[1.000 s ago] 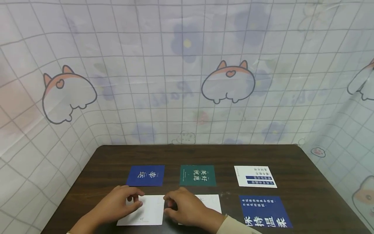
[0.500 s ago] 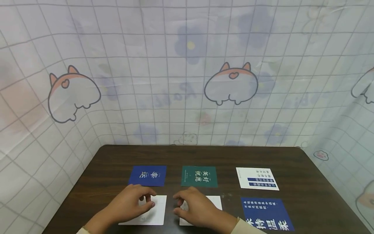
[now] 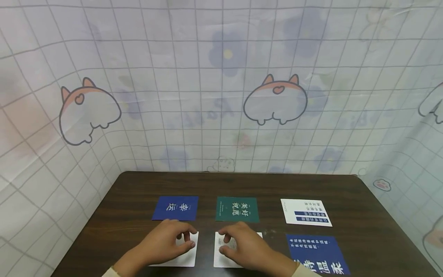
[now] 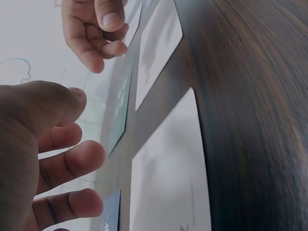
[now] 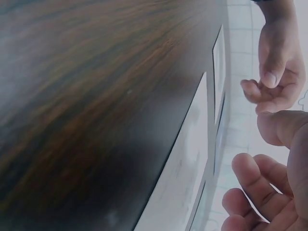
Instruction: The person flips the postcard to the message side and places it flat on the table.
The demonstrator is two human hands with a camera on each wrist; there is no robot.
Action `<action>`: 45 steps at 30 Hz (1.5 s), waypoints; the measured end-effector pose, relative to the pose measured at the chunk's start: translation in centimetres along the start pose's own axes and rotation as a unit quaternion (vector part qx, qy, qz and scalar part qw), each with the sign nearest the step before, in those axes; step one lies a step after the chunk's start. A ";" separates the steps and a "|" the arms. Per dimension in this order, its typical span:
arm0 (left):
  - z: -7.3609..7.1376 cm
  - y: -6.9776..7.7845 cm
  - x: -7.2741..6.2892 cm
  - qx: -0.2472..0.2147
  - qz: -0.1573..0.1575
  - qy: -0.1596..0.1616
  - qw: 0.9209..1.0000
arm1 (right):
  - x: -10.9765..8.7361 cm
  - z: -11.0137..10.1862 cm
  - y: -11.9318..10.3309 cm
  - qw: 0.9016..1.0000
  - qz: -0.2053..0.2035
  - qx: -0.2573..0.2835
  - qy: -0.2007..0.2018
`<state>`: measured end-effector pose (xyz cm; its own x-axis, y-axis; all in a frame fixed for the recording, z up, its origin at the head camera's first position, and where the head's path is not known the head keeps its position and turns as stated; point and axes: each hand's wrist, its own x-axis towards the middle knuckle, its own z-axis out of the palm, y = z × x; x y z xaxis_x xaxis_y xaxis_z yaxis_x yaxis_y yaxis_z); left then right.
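My left hand [image 3: 167, 242] hovers over a white card [image 3: 187, 261], covering its left part. Its fingers are loosely bent and nothing lies between them. Over a second white card [image 3: 223, 261] hangs my right hand [image 3: 250, 248], equally relaxed and holding nothing. A small gap separates the two hands, thumbs facing each other. The left wrist view shows bare space between the left fingers [image 4: 85, 159] and the white card [image 4: 166, 163] below. Farther back lie a blue card [image 3: 175, 208] and a green card [image 3: 237, 209], both with white characters.
At the right lie a white card with blue bars [image 3: 306, 211] and a larger blue card [image 3: 316, 252], partly covered by the right sleeve [image 3: 303, 271]. All rest on a dark wood table [image 3: 270, 184]. A gridded curtain [image 3: 221, 134] with cartoon prints surrounds its back and sides.
Both hands have drifted to the right above the white cards, keeping a similar gap between them. The head view has shifted slightly. The cards lie in the same arrangement.
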<state>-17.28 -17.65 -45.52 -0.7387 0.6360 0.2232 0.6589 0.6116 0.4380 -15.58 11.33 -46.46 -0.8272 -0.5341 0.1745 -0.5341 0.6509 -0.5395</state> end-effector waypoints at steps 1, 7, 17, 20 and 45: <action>0.0 0.2 0.1 -0.001 0.000 -0.001 1.000 | -0.1 -0.1 0.1 1.000 0.001 0.000 0.001; 0.1 1.0 0.8 -0.004 -0.012 -0.022 1.000 | -0.9 -0.7 0.9 1.000 0.004 0.006 -0.001; 1.3 2.4 2.3 0.011 -0.005 -0.033 0.999 | -1.9 -2.0 1.6 1.000 0.011 -0.002 -0.014; 1.7 2.7 2.7 0.012 -0.002 -0.034 0.999 | -2.2 -2.3 2.1 1.000 0.021 -0.005 -0.020; 4.1 5.1 5.3 0.040 0.039 -0.044 0.997 | -6.1 -5.2 6.4 0.996 0.079 -0.018 -0.034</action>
<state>-17.24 -9.28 -45.67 -0.6713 0.7204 0.1744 0.7260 0.5917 0.3505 -14.86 21.55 -46.65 -0.8885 -0.4577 0.0338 -0.4054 0.7483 -0.5251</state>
